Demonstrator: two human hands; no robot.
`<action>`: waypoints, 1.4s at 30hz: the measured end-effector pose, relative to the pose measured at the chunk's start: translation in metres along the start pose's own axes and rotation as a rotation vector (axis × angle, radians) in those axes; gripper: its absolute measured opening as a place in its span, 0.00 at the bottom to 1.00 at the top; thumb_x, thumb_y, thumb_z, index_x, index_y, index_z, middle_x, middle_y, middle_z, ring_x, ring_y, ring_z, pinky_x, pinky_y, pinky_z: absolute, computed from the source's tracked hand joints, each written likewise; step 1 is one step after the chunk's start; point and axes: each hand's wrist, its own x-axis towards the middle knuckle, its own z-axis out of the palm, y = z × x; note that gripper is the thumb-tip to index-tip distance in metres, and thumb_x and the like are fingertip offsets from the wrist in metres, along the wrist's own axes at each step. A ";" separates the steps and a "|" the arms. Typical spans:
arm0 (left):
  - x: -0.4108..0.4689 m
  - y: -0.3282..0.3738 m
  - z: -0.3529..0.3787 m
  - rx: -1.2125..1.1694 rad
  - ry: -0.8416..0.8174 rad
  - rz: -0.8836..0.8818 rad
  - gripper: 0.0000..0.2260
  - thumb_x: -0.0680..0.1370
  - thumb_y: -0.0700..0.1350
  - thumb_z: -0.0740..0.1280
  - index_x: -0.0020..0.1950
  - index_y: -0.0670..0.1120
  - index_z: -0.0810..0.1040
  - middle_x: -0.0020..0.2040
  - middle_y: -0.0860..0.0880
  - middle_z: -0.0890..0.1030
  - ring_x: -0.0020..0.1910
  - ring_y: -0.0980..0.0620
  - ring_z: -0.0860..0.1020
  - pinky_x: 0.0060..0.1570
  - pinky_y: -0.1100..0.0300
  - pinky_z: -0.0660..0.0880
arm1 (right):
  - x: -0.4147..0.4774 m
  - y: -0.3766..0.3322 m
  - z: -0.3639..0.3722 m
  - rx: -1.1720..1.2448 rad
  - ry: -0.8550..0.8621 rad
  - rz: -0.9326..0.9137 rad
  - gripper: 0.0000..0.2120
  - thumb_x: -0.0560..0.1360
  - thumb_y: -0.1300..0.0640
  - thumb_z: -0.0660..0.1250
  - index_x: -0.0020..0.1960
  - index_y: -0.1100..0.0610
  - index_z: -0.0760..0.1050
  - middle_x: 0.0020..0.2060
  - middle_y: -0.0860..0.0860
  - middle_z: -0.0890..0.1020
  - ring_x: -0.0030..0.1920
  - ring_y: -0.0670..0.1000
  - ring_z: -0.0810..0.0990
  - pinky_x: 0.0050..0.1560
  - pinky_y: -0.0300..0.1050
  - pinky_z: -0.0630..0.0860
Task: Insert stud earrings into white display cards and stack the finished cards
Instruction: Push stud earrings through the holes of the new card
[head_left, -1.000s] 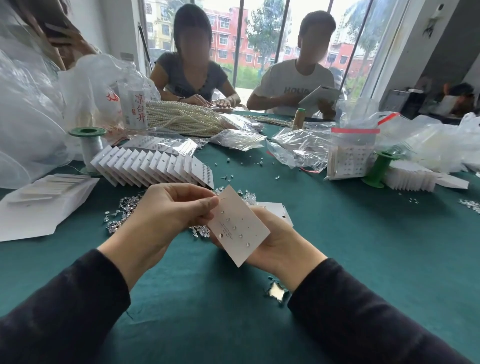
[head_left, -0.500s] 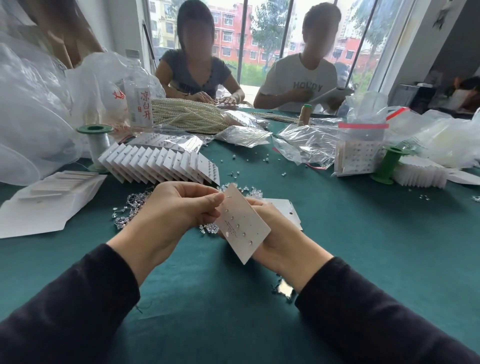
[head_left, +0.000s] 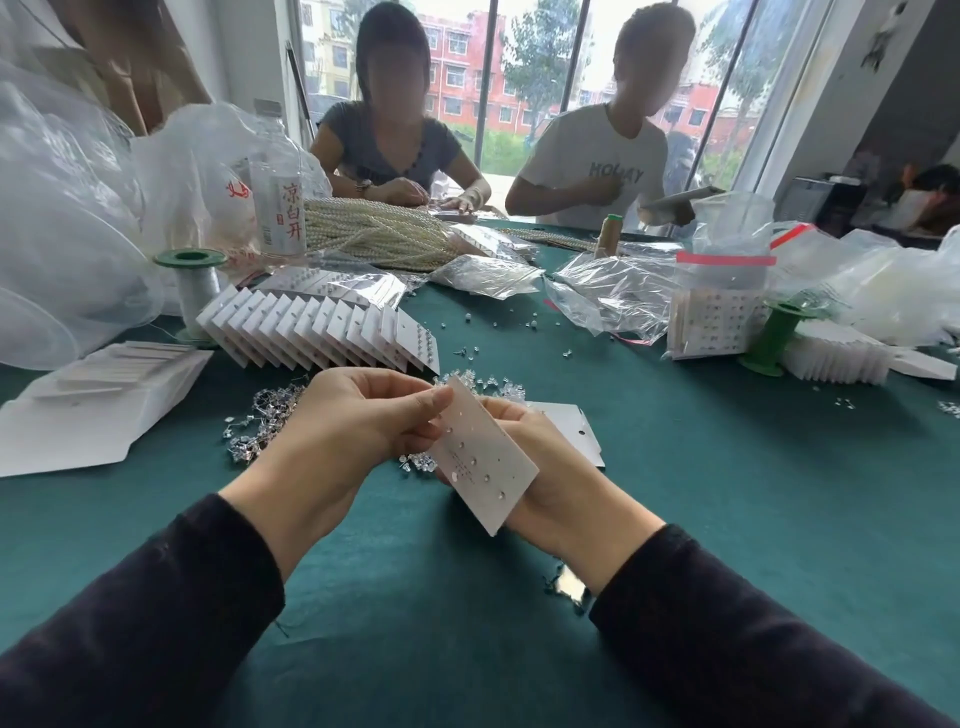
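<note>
One tilted white card (head_left: 485, 460) between left hand (head_left: 353, 426) and right hand (head_left: 563, 486), both clamped on it.

Green-clothed table (head_left: 727, 519), daylit windows (head_left: 540, 78) behind

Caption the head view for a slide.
Right hand holds white display card, left hand pinches its upper edge; finished cards lean fanned on the green table.

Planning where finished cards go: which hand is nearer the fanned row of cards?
Left. The left hand sits just in front of the fanned row of cards; the right hand, holding the card, lies farther off to the right.
</note>
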 end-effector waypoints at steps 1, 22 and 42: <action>0.000 0.000 0.001 0.012 0.007 0.006 0.03 0.67 0.38 0.72 0.36 0.39 0.81 0.29 0.45 0.81 0.27 0.55 0.78 0.29 0.66 0.78 | 0.000 0.001 0.001 -0.057 0.025 -0.035 0.03 0.70 0.67 0.66 0.41 0.60 0.74 0.30 0.54 0.78 0.30 0.50 0.75 0.32 0.41 0.73; 0.003 0.001 -0.011 0.103 0.078 -0.262 0.04 0.75 0.36 0.66 0.43 0.35 0.77 0.34 0.40 0.81 0.25 0.49 0.81 0.23 0.61 0.77 | 0.011 -0.003 -0.005 -1.033 0.416 -0.687 0.04 0.73 0.61 0.66 0.41 0.53 0.76 0.42 0.46 0.75 0.40 0.40 0.73 0.41 0.30 0.69; 0.005 0.004 -0.017 0.231 0.037 -0.338 0.06 0.72 0.38 0.70 0.35 0.38 0.77 0.29 0.44 0.80 0.27 0.51 0.76 0.23 0.65 0.73 | 0.021 -0.012 -0.041 -1.384 0.401 -0.268 0.05 0.70 0.60 0.67 0.40 0.57 0.82 0.37 0.50 0.80 0.40 0.48 0.74 0.37 0.33 0.62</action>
